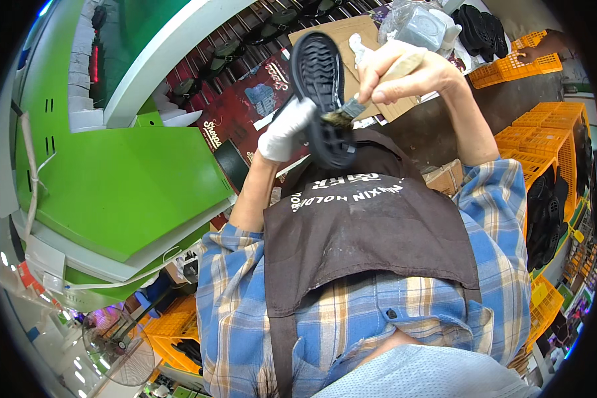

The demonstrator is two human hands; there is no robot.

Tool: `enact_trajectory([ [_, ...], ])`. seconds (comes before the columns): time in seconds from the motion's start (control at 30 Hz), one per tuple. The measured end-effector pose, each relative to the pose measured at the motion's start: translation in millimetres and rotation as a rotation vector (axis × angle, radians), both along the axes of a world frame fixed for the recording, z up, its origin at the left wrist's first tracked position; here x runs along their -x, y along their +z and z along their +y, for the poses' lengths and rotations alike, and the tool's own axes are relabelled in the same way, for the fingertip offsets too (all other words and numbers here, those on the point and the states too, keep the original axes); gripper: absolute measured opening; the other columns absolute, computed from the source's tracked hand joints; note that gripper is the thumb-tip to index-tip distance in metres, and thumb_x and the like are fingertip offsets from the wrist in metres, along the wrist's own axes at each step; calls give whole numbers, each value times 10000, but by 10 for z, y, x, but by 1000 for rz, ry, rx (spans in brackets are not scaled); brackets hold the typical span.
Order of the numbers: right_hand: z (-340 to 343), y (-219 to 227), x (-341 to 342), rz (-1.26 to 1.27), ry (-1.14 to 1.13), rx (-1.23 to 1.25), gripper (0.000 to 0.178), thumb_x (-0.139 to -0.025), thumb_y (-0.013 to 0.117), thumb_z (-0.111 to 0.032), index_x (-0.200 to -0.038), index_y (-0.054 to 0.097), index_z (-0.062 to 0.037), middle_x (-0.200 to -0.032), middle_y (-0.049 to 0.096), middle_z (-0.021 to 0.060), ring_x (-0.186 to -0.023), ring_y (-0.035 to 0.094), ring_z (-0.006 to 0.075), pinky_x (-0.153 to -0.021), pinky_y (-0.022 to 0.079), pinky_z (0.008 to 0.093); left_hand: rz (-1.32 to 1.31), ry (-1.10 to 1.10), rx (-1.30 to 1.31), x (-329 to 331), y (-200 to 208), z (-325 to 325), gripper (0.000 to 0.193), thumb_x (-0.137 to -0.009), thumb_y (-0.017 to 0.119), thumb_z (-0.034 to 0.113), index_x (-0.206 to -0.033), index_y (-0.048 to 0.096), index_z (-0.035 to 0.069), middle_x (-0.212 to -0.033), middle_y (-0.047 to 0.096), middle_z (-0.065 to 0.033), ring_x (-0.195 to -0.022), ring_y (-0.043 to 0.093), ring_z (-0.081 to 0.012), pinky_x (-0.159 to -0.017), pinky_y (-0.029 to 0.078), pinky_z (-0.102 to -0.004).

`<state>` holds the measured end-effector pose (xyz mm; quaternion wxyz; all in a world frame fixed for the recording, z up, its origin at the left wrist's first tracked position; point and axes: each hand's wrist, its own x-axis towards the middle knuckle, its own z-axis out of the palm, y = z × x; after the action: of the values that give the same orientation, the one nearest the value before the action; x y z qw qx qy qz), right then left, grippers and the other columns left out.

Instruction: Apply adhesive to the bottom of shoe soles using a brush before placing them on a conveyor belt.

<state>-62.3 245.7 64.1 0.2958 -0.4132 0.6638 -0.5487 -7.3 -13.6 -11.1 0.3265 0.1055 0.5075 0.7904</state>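
Note:
My left hand [286, 131], in a white glove, grips a black shoe sole [316, 63] by its side edge and holds it raised in front of my apron. The sole's ridged, hollowed face is toward me. In my bare right hand [414, 74] is a flat paintbrush [355, 108] with a pale handle. Its bristles touch the lower half of the sole or hover just over it; I cannot tell which. Behind the brush lies a brown cardboard sheet [397, 103] on the bench. Whether the bristles carry any liquid does not show.
A large green machine housing [126, 179] stands at my left. Black shoes [270, 26] rest on a metal-rod rack at the far side. Beyond my right hand sit a clear plastic-wrapped container [421, 28] and black soles [479, 30]. Another person's hand [544, 48] touches an orange crate [511, 71].

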Motion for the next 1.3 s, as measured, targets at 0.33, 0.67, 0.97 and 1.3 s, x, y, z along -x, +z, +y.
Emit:
enact_trajectory([
  [0.33, 155, -262, 2, 422, -354, -29, 194, -817, 617, -53, -1003, 663, -25, -829, 600, 50, -783, 546, 149, -702, 441, 267, -516, 51, -290, -51, 32, 22, 606, -927, 348, 511, -1235, 458, 1, -1091, 585, -184, -892, 625, -263, -789, 530, -381],
  [0.67, -169, -366, -361, 55, -835, 63, 201, -838, 610, -162, -834, 675, 28, -712, 641, 53, -516, 569, 65, -477, 469, 195, 119, 82, 105, -10, 35, 113, 569, -942, 434, 232, -1413, 168, 55, -1316, 391, -81, -1154, 422, -143, -961, 388, -294],
  [0.97, -108, -279, -460, 292, -596, 100, 206, -858, 594, -159, -880, 667, 33, -659, 628, 56, -496, 554, 78, -474, 452, 202, 227, 278, -117, 245, 191, 7, 380, -932, 471, 191, -1260, 339, 53, -1124, 564, -113, -984, 588, -194, -855, 503, -334],
  [1.3, -56, -135, -408, 180, -681, 2, 188, -888, 569, -134, -950, 660, 19, -653, 591, 33, -515, 527, 51, -465, 435, 182, 1468, 256, 1108, 256, 424, 70, 605, -762, 661, 481, -1212, 498, 111, -1220, 517, -30, -1196, 433, -212, -1063, 226, -383],
])
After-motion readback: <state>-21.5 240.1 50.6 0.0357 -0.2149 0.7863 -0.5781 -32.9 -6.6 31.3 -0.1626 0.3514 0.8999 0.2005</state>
